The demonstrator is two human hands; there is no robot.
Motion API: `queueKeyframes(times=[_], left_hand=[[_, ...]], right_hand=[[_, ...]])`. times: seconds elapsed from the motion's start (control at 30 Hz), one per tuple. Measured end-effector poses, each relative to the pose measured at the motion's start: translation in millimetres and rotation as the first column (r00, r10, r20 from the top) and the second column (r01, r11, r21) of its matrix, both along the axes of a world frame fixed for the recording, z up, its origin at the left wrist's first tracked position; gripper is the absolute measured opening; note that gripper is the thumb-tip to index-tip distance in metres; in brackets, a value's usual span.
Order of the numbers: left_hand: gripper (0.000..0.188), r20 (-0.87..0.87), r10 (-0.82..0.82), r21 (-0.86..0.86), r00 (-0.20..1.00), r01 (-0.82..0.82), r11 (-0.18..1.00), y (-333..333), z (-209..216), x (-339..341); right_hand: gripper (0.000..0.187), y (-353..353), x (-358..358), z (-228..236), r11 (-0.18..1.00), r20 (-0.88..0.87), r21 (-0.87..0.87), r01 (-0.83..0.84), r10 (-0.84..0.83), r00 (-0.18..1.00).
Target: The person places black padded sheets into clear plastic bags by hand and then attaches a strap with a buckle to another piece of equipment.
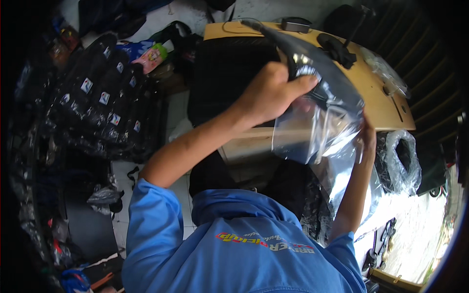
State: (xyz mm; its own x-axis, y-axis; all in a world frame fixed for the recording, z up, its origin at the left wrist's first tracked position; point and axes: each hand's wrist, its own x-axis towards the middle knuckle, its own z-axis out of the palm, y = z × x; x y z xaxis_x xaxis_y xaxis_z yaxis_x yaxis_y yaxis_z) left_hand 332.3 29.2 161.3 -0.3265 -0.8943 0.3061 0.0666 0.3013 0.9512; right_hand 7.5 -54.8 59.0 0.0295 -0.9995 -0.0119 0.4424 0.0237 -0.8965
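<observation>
In front of me I hold up a clear plastic bag (296,141), with a long black item (322,56) partly inside it. The item looks soft and flat; its exact kind I cannot make out. My left hand (273,93) is closed on the bag's near left side, thumb pressed against the plastic and the black item. At the right side of the bag, my right hand (368,136) grips the edge, some of its fingers hidden by glossy plastic. Loose clear film hangs below between my forearms.
A wooden table (381,105) stands ahead, bearing a dark panel (229,73), a small black box (296,24), a black stand (338,49) and crumpled plastic (386,71). Plastic-wrapped black packages (100,97) are piled at left. More clear wrap (413,163) hangs at right.
</observation>
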Motion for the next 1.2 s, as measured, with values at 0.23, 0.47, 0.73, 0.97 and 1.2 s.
queueKeyframes(times=[0.23, 0.47, 0.73, 0.97, 1.2], left_hand=[[0.023, -0.332, 0.312, -0.262, 0.89, -0.405, 0.876, 56, 39, 120], [0.035, -0.581, 0.757, 0.177, 0.299, -0.861, 0.477, 273, -7, 268], [0.031, -0.437, 0.861, 0.523, -0.26, -0.852, 0.008, 505, -230, 308], [0.042, -0.191, 0.846, 0.634, -0.499, -0.72, -0.282, 795, -426, 248], [0.033, 0.139, 0.205, 0.959, -0.969, 0.08, -0.273, 759, -563, 181]], right_hand=[[0.041, -32, 154, 108, 0.894, -0.098, -0.195, -0.404, 0.392, 0.915], [0.038, 6, 280, 113, 0.622, -0.134, -0.141, -0.77, 0.759, 0.637], [0.034, -15, 260, 32, 0.843, -0.606, -0.101, -0.529, 0.37, 0.704], [0.033, -36, 223, 16, 0.907, -0.619, -0.071, -0.415, 0.286, 0.732], [0.033, -39, 168, 24, 0.944, -0.726, -0.11, -0.31, 0.137, 0.674]])
